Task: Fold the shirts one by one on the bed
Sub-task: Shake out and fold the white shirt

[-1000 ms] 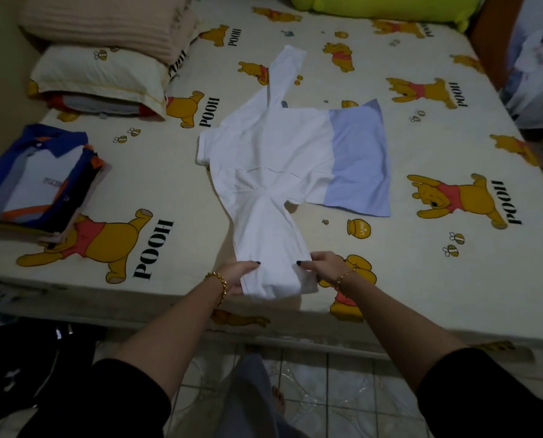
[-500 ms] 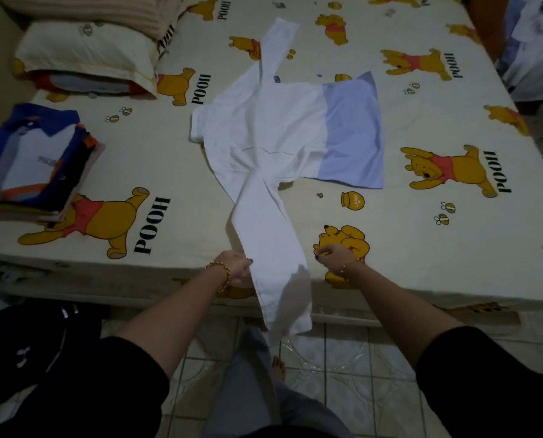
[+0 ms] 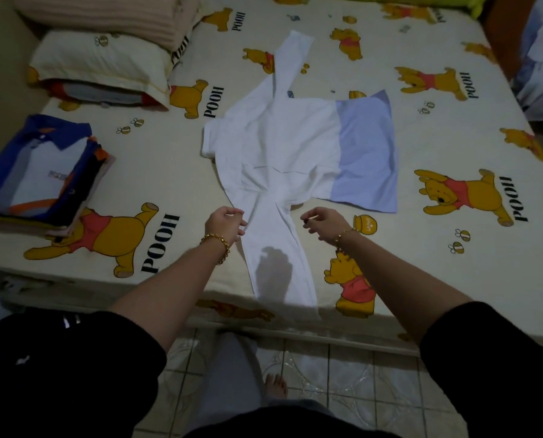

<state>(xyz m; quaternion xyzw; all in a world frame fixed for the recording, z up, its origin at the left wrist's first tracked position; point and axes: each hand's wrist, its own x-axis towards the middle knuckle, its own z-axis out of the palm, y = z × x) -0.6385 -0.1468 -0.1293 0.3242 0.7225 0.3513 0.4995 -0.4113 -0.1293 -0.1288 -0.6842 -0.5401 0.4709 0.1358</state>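
Bedsheet [image 3: 169, 172] lettering "POOH" around shirt [image 3: 279, 143]

left hand [image 3: 224, 224]: knuckles up, fingers [image 3: 234, 211] loosely curled, grip unclear
right hand [image 3: 324, 223]: level with left, fingers loosely curled, holding nothing
left forearm [image 3: 175, 279]: bare, stretched forward
right forearm [image 3: 400, 273]: bare, stretched forward, angled inward

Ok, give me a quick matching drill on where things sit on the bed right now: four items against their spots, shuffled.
Things:
1 near sleeve
2 folded shirt stack
3 pillow
4 blue panel

Places:
A far left corner
B draped over the near edge of the bed
C left side, close to the near edge
D right part of the spread shirt

Pairs: 1-B, 2-C, 3-A, 4-D
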